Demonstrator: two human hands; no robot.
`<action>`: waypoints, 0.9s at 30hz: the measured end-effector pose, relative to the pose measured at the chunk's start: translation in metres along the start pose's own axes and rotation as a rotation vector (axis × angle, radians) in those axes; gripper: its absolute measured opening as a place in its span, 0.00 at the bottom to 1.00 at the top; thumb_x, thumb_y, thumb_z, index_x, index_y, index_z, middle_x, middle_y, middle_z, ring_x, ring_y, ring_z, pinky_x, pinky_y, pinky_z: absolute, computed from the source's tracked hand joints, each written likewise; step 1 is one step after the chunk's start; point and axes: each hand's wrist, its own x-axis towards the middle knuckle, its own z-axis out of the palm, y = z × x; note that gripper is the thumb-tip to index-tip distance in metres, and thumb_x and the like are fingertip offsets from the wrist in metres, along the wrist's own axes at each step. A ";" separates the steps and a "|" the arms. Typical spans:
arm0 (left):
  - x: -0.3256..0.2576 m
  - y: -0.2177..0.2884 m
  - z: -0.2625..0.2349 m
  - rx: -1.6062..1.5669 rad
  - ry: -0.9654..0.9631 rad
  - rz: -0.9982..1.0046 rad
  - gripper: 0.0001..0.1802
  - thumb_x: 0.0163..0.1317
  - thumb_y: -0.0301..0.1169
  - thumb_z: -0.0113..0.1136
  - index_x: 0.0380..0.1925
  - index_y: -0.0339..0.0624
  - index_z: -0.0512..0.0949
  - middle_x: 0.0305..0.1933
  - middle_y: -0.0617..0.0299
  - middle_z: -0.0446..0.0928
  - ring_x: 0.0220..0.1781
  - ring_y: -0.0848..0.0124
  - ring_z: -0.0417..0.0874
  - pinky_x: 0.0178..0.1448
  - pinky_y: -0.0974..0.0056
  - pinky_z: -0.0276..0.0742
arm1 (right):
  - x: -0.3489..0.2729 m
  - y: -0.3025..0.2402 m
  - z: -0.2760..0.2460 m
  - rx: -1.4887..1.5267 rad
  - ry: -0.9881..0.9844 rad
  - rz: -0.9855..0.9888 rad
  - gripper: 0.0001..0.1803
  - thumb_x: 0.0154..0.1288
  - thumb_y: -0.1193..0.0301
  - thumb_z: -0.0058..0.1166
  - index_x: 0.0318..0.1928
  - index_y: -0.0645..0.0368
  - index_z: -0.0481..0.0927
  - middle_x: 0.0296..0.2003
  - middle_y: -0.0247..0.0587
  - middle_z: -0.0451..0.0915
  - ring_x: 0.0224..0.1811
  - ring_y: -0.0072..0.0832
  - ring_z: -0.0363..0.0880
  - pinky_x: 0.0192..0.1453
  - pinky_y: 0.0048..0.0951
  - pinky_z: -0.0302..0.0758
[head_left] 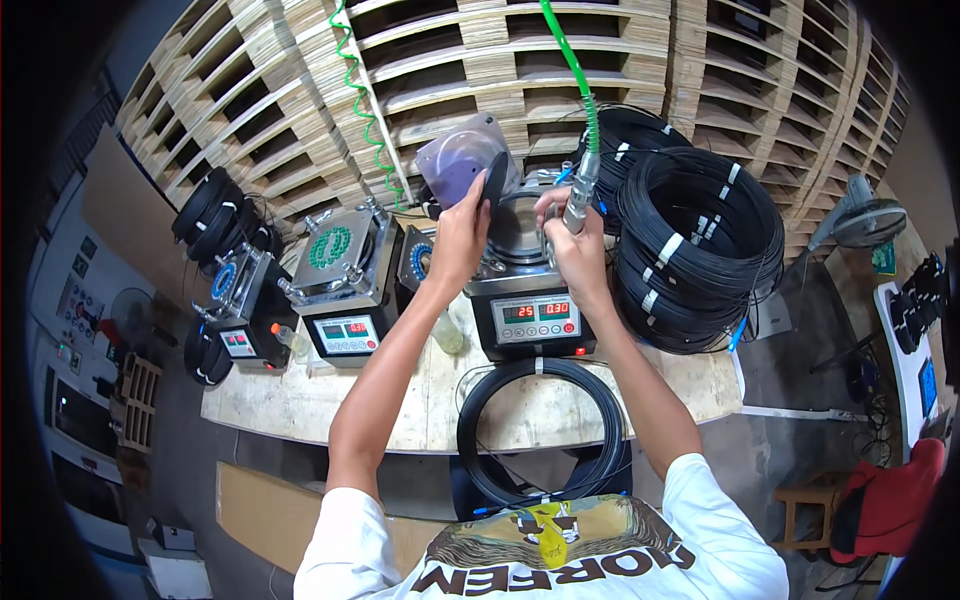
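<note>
Between the fingers and thumb of my left hand (461, 238) is a thin black disc (497, 188), tilted nearly edge-on. My right hand (577, 248) is wrapped round a metal air blow gun (577, 207), whose green hose (567, 45) runs up out of view. Both hands are above a polishing machine (530, 345) with a lit red display and a round dark platen (515, 235) on top. The blow gun's nozzle is hidden by my right hand. Behind my left hand leans a clear plate with a purple round sheet (460, 172).
Two similar machines (345, 318) (240, 325) stand left, carrying green and blue ringed fixtures. A blue-ringed fixture (418, 260) and a small bottle (447, 333) are nearer. Black cable coils (690, 255) pile up right; another coil (470, 430) overhangs the bench's front edge (420, 435). Wooden pallets (600, 85) rise behind.
</note>
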 end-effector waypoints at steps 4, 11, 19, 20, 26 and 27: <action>-0.001 0.005 0.003 -0.085 0.020 0.037 0.24 0.70 0.22 0.51 0.67 0.37 0.69 0.41 0.32 0.80 0.43 0.36 0.81 0.46 0.47 0.77 | 0.016 0.024 -0.007 -0.152 0.136 -0.152 0.10 0.59 0.84 0.46 0.39 0.61 0.77 0.33 0.31 0.77 0.35 0.17 0.74 0.42 0.20 0.71; 0.014 0.002 -0.018 -0.108 -0.099 0.101 0.22 0.67 0.20 0.54 0.62 0.42 0.75 0.48 0.39 0.81 0.48 0.40 0.82 0.50 0.50 0.79 | 0.038 -0.014 -0.046 -0.140 0.091 0.068 0.11 0.60 0.83 0.47 0.41 0.61 0.79 0.35 0.34 0.79 0.36 0.19 0.78 0.46 0.23 0.77; 0.025 -0.009 -0.015 0.075 -0.712 0.322 0.19 0.66 0.31 0.60 0.57 0.49 0.81 0.63 0.48 0.77 0.60 0.49 0.79 0.62 0.52 0.76 | 0.059 -0.060 -0.060 -0.091 -0.067 0.141 0.12 0.63 0.79 0.50 0.46 0.63 0.78 0.38 0.38 0.82 0.39 0.23 0.81 0.49 0.25 0.79; 0.024 -0.012 -0.014 0.015 -0.799 0.280 0.20 0.66 0.32 0.61 0.58 0.48 0.81 0.65 0.46 0.75 0.63 0.48 0.77 0.67 0.52 0.73 | 0.059 -0.061 -0.059 -0.088 -0.086 0.175 0.12 0.63 0.79 0.50 0.47 0.63 0.78 0.38 0.39 0.82 0.39 0.24 0.82 0.49 0.25 0.79; 0.018 -0.029 0.000 -0.034 -0.678 0.320 0.20 0.63 0.30 0.64 0.57 0.48 0.82 0.67 0.46 0.74 0.65 0.48 0.77 0.68 0.53 0.73 | 0.066 -0.056 -0.058 0.023 -0.124 0.219 0.15 0.62 0.78 0.51 0.51 0.61 0.76 0.40 0.44 0.83 0.40 0.27 0.84 0.49 0.31 0.82; 0.020 -0.026 0.002 -0.067 -0.709 0.273 0.21 0.63 0.30 0.64 0.58 0.48 0.82 0.67 0.46 0.74 0.64 0.48 0.77 0.67 0.53 0.73 | 0.067 -0.055 -0.057 0.022 -0.129 0.231 0.16 0.62 0.78 0.51 0.51 0.60 0.76 0.40 0.44 0.84 0.41 0.27 0.84 0.49 0.30 0.82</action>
